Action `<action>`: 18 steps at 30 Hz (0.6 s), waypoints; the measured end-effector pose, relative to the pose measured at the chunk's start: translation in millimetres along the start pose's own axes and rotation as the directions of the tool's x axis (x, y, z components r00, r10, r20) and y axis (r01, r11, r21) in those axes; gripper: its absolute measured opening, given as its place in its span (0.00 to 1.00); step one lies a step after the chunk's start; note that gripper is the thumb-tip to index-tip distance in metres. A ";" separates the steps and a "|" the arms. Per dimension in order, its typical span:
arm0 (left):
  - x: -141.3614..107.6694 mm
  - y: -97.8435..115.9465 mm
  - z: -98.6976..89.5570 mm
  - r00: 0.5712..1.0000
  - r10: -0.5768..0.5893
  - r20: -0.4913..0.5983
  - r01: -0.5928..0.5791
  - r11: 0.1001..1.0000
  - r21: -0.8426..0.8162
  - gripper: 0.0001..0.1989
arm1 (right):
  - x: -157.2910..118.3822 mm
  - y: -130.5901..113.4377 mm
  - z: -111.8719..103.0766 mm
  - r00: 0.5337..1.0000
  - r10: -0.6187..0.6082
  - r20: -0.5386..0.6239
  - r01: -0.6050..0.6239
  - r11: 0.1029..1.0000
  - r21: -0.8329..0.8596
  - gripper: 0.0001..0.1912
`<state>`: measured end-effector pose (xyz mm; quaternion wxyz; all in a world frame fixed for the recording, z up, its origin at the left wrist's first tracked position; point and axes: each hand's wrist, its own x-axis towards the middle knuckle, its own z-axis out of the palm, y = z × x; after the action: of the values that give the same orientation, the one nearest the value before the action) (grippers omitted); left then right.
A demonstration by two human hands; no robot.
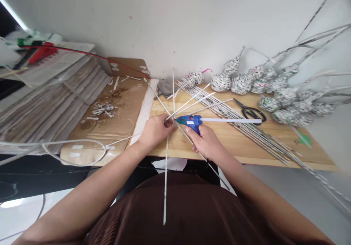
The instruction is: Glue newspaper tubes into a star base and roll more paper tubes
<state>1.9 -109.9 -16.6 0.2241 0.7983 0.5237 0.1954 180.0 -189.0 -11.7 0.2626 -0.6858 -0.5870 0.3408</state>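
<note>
My right hand (205, 141) is wrapped round a blue hot glue gun (193, 122), its nozzle pointing left. A long white glue stick (230, 120) juts out of the gun's back. Thin rolled paper sticks (165, 179) cross at the nozzle and fan out like spokes, one reaching down over my lap. My left hand (157, 130) pinches these sticks close to their crossing point; its fingertips partly hide the joint. Whether the nozzle touches the paper I cannot tell.
Woven paper gourd shapes (240, 84) line the wall at the right. Black scissors (251, 112) lie beside a bundle of paper sticks (236, 119). At left are a tall newspaper stack (63, 91), cardboard (123, 117) with paper scraps (103, 109), and a looped white cord (79, 141).
</note>
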 end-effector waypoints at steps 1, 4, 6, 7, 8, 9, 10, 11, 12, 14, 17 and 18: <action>-0.9 -0.3 -0.5 1.000 -0.001 -0.003 0.001 1.000 0.002 0.08 | -0.2 0.1 -0.1 1.000 0.002 0.001 -0.002 1.000 -0.005 0.19; -2.1 0.0 -1.3 1.000 -0.002 -0.001 0.003 1.000 0.019 0.06 | -0.4 0.1 -0.5 1.000 0.004 -0.007 -0.004 1.000 -0.019 0.20; -2.0 0.8 -0.3 1.000 -0.002 -0.002 0.002 0.999 0.033 0.06 | -0.1 -0.1 -0.8 1.000 0.002 -0.005 -0.002 1.000 -0.019 0.19; -2.1 1.3 0.6 1.000 -0.003 -0.009 0.003 0.999 0.039 0.07 | 0.1 -0.2 -0.9 1.000 0.003 -0.002 -0.003 1.000 -0.012 0.19; -2.3 1.7 1.7 1.000 -0.003 -0.019 0.004 0.999 0.046 0.07 | 0.3 -0.4 -0.9 1.000 0.009 0.003 -0.009 1.000 0.002 0.19; -2.8 2.0 2.7 0.999 -0.005 -0.032 0.007 0.999 0.053 0.07 | 0.3 -0.5 -0.9 1.000 0.020 0.010 -0.020 1.000 0.019 0.18; -3.4 2.3 3.4 0.999 -0.006 -0.044 0.008 0.998 0.058 0.08 | 0.2 -0.6 -0.7 0.999 0.035 0.016 -0.035 0.999 0.041 0.18; -4.0 2.3 3.7 0.999 -0.007 -0.054 0.010 0.998 0.059 0.09 | 0.1 -0.7 -0.5 0.999 0.050 0.020 -0.052 0.997 0.061 0.18; -4.2 2.2 3.2 0.998 -0.010 -0.060 0.013 0.999 0.053 0.11 | -0.1 -0.8 -0.3 0.998 0.064 0.023 -0.066 0.995 0.079 0.18; -2.0 1.1 -0.2 0.998 -0.023 -0.058 0.024 1.000 0.016 0.13 | -0.4 -0.8 -0.1 0.996 0.081 0.024 -0.083 0.992 0.097 0.18; 12.5 -1.5 -9.6 0.996 -0.048 -0.071 0.046 0.998 -0.032 0.13 | 0.0 -0.2 -0.6 0.998 0.059 0.022 -0.060 0.995 0.078 0.17; 20.4 -2.2 -12.6 0.995 -0.047 -0.083 0.045 0.999 -0.031 0.13 | 0.2 0.1 -0.8 0.999 0.047 0.018 -0.048 0.997 0.065 0.17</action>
<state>1.0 -88.3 -5.9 0.2180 0.7738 0.5480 0.2310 180.7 -188.8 -11.3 0.2722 -0.6876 -0.5613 0.3715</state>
